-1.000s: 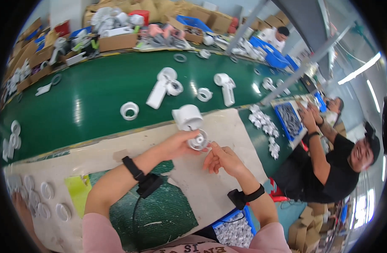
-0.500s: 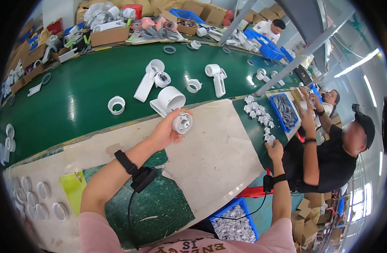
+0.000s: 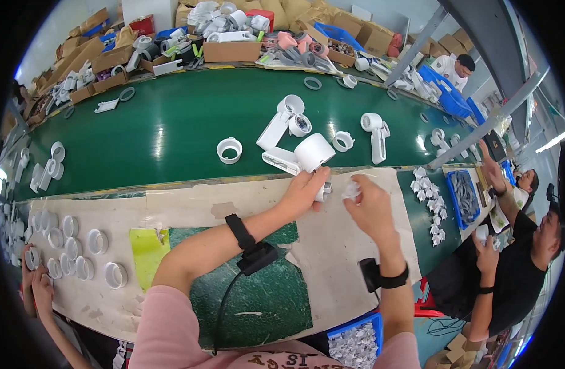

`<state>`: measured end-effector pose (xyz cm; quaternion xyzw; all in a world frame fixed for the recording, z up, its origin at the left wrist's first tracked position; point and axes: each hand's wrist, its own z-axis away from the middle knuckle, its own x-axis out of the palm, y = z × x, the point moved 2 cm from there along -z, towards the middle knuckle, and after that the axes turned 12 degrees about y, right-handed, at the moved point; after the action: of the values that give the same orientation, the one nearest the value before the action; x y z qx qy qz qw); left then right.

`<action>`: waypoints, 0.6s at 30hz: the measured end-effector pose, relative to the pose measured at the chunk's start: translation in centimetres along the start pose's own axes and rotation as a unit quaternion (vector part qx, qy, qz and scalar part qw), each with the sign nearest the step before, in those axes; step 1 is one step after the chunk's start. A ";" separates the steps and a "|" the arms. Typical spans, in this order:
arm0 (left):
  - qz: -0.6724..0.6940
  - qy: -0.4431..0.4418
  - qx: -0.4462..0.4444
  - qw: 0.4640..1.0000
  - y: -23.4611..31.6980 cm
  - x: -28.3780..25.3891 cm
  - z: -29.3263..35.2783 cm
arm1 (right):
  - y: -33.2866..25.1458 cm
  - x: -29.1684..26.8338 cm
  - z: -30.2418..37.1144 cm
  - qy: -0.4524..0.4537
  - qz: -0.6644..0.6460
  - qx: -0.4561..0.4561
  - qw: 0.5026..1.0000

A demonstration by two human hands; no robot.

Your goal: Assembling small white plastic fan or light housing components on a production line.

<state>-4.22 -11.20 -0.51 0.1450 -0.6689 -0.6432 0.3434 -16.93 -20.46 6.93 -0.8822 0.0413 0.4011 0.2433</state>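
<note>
My left hand is closed round a white plastic fan-like housing, with a wide cylinder, a flat handle and a smaller round end beside my fingers. My right hand pinches a small white pointed piece just right of that round end, a short gap apart. The piece looks like those in the row of white star-shaped pieces on the green strip at right. Similar white housings lie beyond my hands on the green belt.
White rings lie on the belt and on the paper-covered bench at left, where another person's hands hold one. A blue tray of grey rings stands at right, near a co-worker in black. Piled boxes line the far side.
My right hand has come from the star-shaped pieces to beside my left hand, carrying one. The view has swung left. The housing's round end has turned away.
</note>
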 end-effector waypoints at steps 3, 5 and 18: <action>-0.079 0.079 0.085 0.990 -0.7 -0.1 -0.4 | -0.7 2.1 1.1 -0.065 -0.009 0.040 0.997; -0.102 0.114 0.175 0.973 -1.0 0.0 -0.6 | -1.0 2.5 1.8 -0.049 -0.077 0.120 0.989; -0.237 0.090 0.265 0.930 0.3 -0.1 0.5 | -0.7 3.7 3.0 -0.037 -0.160 0.122 0.979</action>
<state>-4.39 -10.77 -0.23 0.4428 -0.7271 -0.4895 0.1887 -16.28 -18.03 2.86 -0.8255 -0.0608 0.3812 0.4118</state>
